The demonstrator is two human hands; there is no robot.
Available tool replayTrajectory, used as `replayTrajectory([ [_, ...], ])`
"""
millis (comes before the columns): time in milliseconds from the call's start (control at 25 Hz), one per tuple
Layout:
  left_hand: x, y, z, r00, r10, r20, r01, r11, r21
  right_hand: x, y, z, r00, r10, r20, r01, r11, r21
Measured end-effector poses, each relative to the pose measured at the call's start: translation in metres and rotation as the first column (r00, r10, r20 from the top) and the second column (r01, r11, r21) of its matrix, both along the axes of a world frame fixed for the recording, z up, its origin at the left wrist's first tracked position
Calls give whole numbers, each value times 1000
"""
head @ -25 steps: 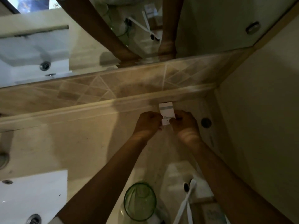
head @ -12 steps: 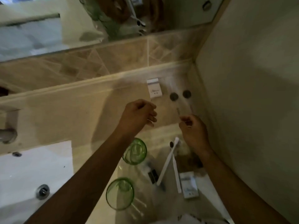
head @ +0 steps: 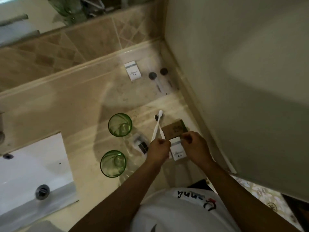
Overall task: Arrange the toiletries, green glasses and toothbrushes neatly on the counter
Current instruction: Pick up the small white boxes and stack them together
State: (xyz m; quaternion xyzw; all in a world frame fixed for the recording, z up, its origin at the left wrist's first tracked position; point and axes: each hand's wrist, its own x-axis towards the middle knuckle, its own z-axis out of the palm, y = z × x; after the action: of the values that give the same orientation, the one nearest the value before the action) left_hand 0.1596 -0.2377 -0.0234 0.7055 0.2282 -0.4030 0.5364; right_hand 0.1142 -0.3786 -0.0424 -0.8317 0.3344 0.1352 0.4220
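Open beige stone counter (head: 55, 104) to the left and middle, bounded at the back by a raised lip under diagonal tiles, at the right by a plain wall (head: 242, 81), at the lower left by a white sink (head: 33, 168) with a metal drain.

Far corner: a flat white box (head: 133, 72), and just beside it two small clear bottles with dark round caps (head: 152, 75), (head: 163, 71) (bodies nearly invisible against the stone).

Nearer: two round green glasses (head: 120, 122), (head: 113, 163), upright, apart, translucent. Between them and the hands, a clear wrapped packet with a dark patch (head: 141, 144), contents hard to make out.

Two slim white toothbrushes (head: 158, 124), crossed, heads pointing away, handles hidden under the left hand (head: 158, 150), whose fingers curl closed over them. Beside these a brown card packet (head: 174, 130), partly covered.

Right hand (head: 194, 148) with fingers curled, pinching the far edge of a second white box (head: 177, 149), lying between both hands.

White printed shirt at the bottom edge, cut off.
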Motion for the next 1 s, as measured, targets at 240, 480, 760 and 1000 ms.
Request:
replayTrajectory([
  [240,-16,-1,3,997,-74,11,73,994,79,-25,12,-5,997,-34,-69,37,998,55],
  [480,0,16,13,991,125,43,-123,991,-59,-3,22,13,992,-108,65,96,981,170],
  [760,90,44,44,910,104,402,-143,987,67,107,49,56,952,-135,273,52,956,290],
  [1000,198,88,41,833,-27,552,-112,970,217,219,89,49,951,9,310,-113,941,320],
])
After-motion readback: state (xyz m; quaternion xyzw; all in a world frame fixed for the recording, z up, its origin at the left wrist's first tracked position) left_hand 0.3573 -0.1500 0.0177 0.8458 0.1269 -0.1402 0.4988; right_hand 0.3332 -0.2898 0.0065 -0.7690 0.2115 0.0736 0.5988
